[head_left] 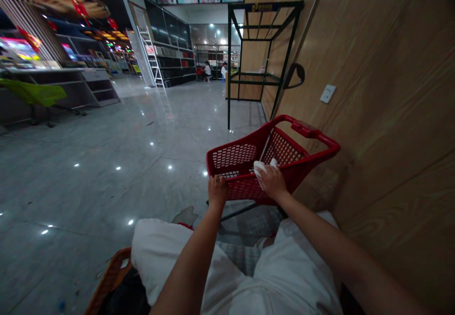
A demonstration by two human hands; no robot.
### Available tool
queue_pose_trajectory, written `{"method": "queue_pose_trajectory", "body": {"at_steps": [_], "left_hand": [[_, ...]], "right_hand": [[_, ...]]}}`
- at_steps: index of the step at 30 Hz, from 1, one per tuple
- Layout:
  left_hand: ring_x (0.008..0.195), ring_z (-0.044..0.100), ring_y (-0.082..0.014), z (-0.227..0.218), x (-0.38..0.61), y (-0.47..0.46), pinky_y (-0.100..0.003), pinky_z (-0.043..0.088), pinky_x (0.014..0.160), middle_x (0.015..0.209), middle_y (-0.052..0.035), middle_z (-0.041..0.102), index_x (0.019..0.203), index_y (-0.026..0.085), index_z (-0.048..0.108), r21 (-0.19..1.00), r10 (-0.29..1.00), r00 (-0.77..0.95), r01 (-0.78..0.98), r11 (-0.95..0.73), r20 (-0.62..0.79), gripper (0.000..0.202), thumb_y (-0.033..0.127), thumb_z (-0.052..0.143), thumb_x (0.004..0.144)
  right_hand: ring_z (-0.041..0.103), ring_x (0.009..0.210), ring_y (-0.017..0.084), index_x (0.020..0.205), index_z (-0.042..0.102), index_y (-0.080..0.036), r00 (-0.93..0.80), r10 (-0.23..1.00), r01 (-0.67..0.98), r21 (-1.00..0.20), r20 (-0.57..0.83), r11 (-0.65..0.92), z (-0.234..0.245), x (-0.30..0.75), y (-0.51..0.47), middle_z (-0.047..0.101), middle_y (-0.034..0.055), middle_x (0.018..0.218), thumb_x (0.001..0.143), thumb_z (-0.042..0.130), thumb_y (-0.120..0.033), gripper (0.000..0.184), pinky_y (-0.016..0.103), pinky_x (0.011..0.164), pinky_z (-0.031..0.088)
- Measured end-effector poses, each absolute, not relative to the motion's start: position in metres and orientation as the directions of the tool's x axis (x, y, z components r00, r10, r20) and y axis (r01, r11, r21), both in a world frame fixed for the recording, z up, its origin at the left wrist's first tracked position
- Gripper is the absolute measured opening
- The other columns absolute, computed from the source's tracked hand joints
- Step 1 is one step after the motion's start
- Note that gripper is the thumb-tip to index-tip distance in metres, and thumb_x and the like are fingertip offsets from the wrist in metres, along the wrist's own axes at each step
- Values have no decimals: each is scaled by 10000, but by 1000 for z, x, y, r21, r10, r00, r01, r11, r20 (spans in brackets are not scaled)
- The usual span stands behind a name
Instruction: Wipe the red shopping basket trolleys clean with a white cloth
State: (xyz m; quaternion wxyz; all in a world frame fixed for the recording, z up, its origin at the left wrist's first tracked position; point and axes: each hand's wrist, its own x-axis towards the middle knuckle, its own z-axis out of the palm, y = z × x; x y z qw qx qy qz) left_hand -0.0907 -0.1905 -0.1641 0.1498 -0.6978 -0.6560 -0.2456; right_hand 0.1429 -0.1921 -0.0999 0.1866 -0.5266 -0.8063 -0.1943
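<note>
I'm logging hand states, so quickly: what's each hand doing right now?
Left hand: closed over the near edge of the red cart.
Right hand: closed, holding a white cloth at that same edge.

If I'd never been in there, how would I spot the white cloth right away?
Find the big wooden wall on the right, then the red cart beside it. On the cart's near edge, look at the person's right hand, which holds the white cloth. It's small, soft-looking and crumpled, bright against the red plastic.
</note>
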Motion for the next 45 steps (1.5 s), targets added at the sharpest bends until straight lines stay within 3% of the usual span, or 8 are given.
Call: {"method": "queue_pose_trajectory", "body": {"at_steps": [7,12,17,23,29,35,41,45], "left_hand": [[950,532,-245,-160,-95,-192,-421,389,953,948,-91,565,921,172,551,101,843,27,990,-96,538,117,208,512,817],[965,519,-245,-160,-110,-196,-416,406,932,963,-88,554,925,183,545,98,843,74,984,-149,533,127,206,535,800],[976,511,-257,-163,-111,-195,-426,401,944,975,-101,552,935,171,548,101,834,74,983,-154,547,151,221,546,792],[989,522,-257,-160,-97,-191,-431,385,964,988,-98,557,937,172,538,141,841,4,985,-95,541,153,199,538,787],[980,529,-263,-153,-92,-193,-409,393,950,958,-110,574,933,148,524,146,849,-20,987,-68,528,167,225,546,785],[944,544,-260,-147,-69,-202,-432,359,984,897,-108,595,914,140,532,147,861,-25,987,-58,507,145,234,497,809],[951,550,-274,-143,-37,-219,-496,347,977,912,-125,590,1001,120,515,234,864,-4,963,-132,504,241,214,528,780],[1031,549,-248,-146,-43,-228,-434,425,937,1068,-116,580,1158,156,455,347,828,99,876,-335,551,412,217,570,768]], "right_hand": [[450,1087,258,1294,468,-247,-383,763,900,25,521,435,-123,31,-203,540,93,1249,935,405,-279,366,507,1005,257],[491,1083,221,1238,525,-284,-514,698,826,67,499,560,-119,72,-195,578,69,1196,925,426,-228,333,447,1013,293],[490,1108,206,1181,573,-231,-492,665,848,137,562,512,-114,159,-183,582,78,1167,924,385,-177,323,486,1095,226],[484,1115,218,1172,596,-214,-329,689,921,57,645,386,-125,163,-179,572,89,1171,931,387,-205,319,451,1042,341],[456,1188,233,1139,619,-232,-300,712,928,21,635,372,-131,153,-159,578,89,1200,930,423,-236,286,459,1060,313],[523,1076,202,1094,636,-228,-297,779,925,-36,552,379,-114,163,-128,608,78,1094,899,470,-202,257,379,1003,397],[516,1122,208,1186,584,-219,-518,728,799,-51,449,599,-120,112,-146,566,90,1196,860,509,-124,348,378,1001,422],[515,1140,195,1198,582,-239,-563,682,739,-84,468,668,-131,90,-164,553,77,1228,866,524,-149,349,365,1002,433]]}}
